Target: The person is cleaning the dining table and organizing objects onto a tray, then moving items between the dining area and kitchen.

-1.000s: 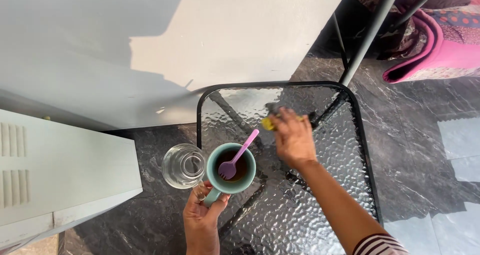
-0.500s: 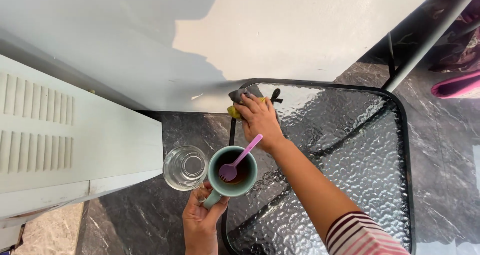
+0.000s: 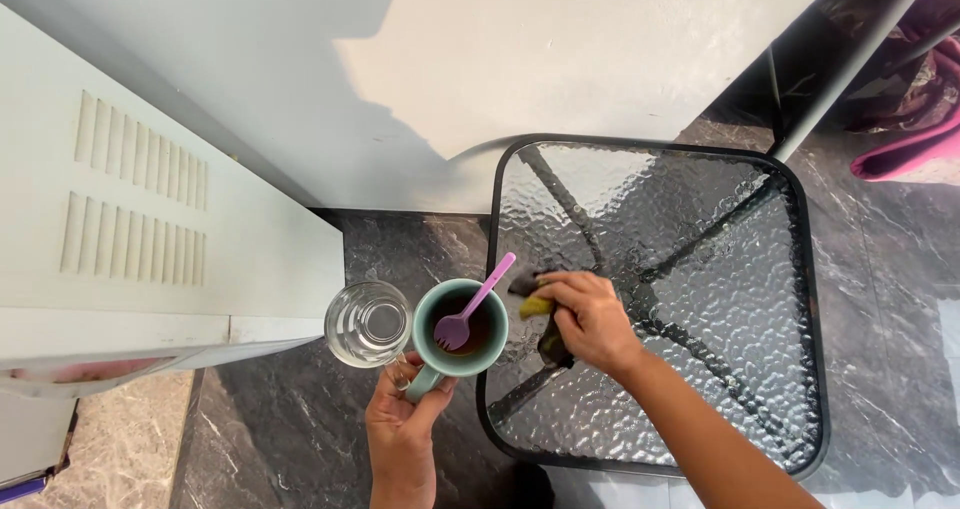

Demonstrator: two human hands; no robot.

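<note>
My left hand (image 3: 402,431) grips the handle of a teal mug (image 3: 462,329) and also holds a clear drinking glass (image 3: 368,324) beside it, both lifted off to the left of the table. A purple plastic fork (image 3: 476,309) stands in the mug's brown liquid. My right hand (image 3: 590,319) presses a dark grey and yellow cloth (image 3: 536,307) onto the left part of a square glass-topped table (image 3: 700,269) with a black metal frame.
A white louvred cabinet (image 3: 130,239) stands at the left, against a white wall (image 3: 520,59). The floor (image 3: 300,439) is dark marble. A grey metal pole (image 3: 850,59) and pink patterned fabric (image 3: 905,149) are at the upper right.
My right hand has drawn the cloth from the table's far left corner back toward me along the left side. The mug and glass stay held in my left hand. The view has shifted.
</note>
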